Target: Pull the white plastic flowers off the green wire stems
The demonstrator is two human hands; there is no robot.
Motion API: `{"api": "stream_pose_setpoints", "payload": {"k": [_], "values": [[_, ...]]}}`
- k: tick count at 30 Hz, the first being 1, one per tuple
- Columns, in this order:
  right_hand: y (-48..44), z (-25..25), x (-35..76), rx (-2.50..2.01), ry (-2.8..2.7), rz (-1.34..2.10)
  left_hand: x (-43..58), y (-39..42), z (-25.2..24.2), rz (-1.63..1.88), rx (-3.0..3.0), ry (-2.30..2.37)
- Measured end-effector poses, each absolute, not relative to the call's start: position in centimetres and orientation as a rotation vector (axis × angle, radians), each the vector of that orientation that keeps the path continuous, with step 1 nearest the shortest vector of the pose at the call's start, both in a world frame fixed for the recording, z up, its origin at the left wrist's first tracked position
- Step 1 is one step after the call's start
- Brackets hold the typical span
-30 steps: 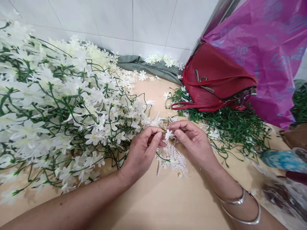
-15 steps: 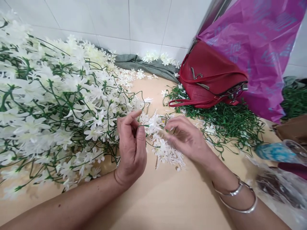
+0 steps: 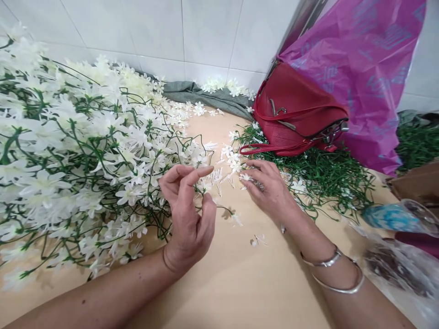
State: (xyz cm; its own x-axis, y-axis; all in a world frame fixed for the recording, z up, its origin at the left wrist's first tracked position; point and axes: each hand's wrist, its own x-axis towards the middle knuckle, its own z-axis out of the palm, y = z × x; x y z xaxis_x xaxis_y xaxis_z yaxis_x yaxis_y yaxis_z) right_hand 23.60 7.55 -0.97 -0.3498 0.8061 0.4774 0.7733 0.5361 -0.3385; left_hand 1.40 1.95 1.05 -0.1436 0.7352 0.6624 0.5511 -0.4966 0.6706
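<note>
My left hand point(image 3: 188, 208) is raised over the table, fingers curled round a green stem with white flowers point(image 3: 203, 186) at its tips. A branch of that stem reaches right, ending in a small white piece point(image 3: 236, 218). My right hand point(image 3: 269, 189) lies lower on the right, its fingers bent over loose white petals point(image 3: 245, 177); whether it grips any is hidden. Thin white sticks point(image 3: 216, 176) are scattered between the hands. A large heap of white flowers on green stems point(image 3: 85, 151) fills the left side.
A red bag point(image 3: 295, 105) rests on green stems point(image 3: 329, 178) at the right, before a purple plastic bag point(image 3: 363, 77). Farther right are a blue-patterned cup point(image 3: 391, 217) and a clear plastic bag point(image 3: 404, 269). Grey cloth point(image 3: 192, 93) lies along the tiled wall.
My hands have moved apart, and the pile of white sticks and petals between them has moved up and right toward my right hand. The table below them is more exposed.
</note>
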Motion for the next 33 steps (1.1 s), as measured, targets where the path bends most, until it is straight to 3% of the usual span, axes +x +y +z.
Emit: {"api": "stream_pose_setpoints", "payload": {"k": [7, 15, 22, 28, 33], "values": [[7.5, -0.8, 23.6, -1.267, -1.961, 0.102, 1.6, 0.1, 1.3, 1.619, 2.115, 1.249], [7.4, -0.3, 23.6, -1.3, -1.867, -0.014, 2.6, -1.8, 0.4, 0.893, 2.462, 0.549], [7.4, -0.2, 23.5, -1.297, -1.861, -0.012, 2.5, -0.7, 0.3, 0.745, 2.443, 1.06], [7.7, -0.4, 23.8, -1.342, -1.793, -0.041, 1.5, -0.4, 1.6, 0.772, 2.657, 0.878], [7.5, -0.7, 24.0, -1.415, -1.797, 0.098, -0.2, -0.4, 6.6, 0.714, 2.589, 0.808]]}}
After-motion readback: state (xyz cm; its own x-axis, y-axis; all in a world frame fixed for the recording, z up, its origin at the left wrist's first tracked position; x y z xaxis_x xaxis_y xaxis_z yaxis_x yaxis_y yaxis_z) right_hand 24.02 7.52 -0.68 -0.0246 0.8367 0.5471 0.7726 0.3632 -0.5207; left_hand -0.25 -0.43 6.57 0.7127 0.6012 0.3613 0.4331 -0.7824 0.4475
